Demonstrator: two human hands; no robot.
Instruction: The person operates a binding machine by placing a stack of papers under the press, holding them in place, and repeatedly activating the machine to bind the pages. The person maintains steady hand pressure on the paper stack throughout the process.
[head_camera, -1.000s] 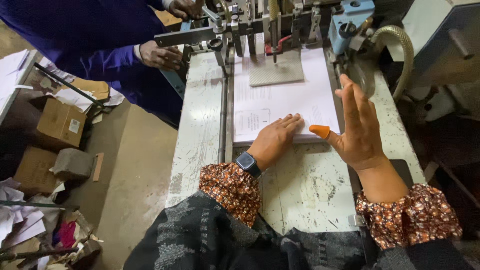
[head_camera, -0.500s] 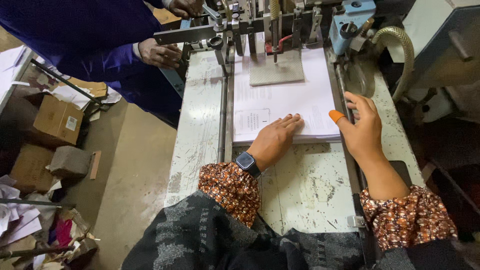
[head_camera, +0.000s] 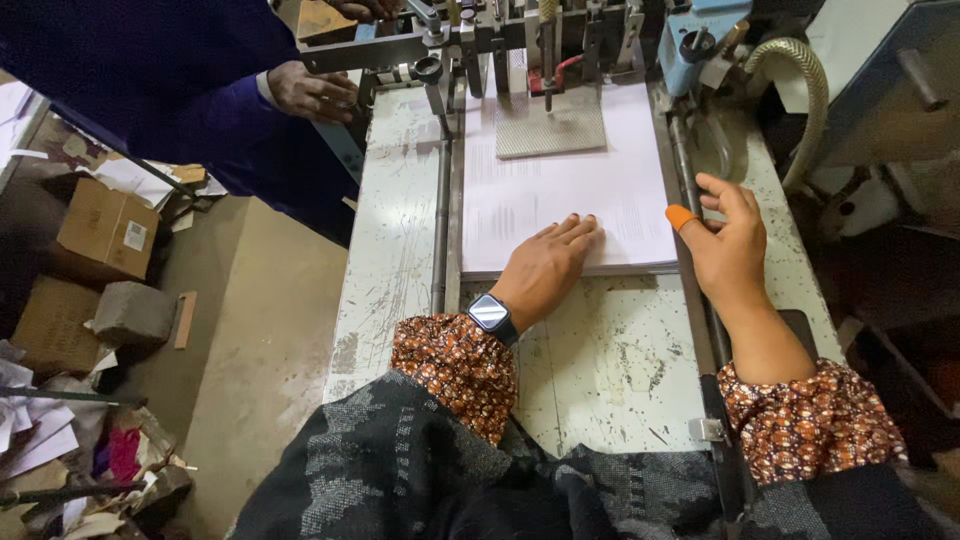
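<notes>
Fingers (head_camera: 575, 232) flat on paper stack (head_camera: 560, 190) near edge; right hand (head_camera: 728, 245) open at rail (head_camera: 690, 200).

The left hand (head_camera: 548, 265) lies flat, palm down, on the near edge of a stack of white printed sheets (head_camera: 565, 185) on the worn, pale machine table (head_camera: 600, 365). A dark watch (head_camera: 490, 313) sits on that wrist. The right hand (head_camera: 728, 250) rests at the stack's right edge, beside a metal rail (head_camera: 700, 300), with an orange rubber cap (head_camera: 680, 216) on the thumb. At the table's far edge, a grey metal plate (head_camera: 550, 128) presses on the sheets. Beyond the far left corner, another person's hand (head_camera: 312, 92) touches the machine. Cardboard boxes (head_camera: 105, 230) stand on the floor to the left.
</notes>
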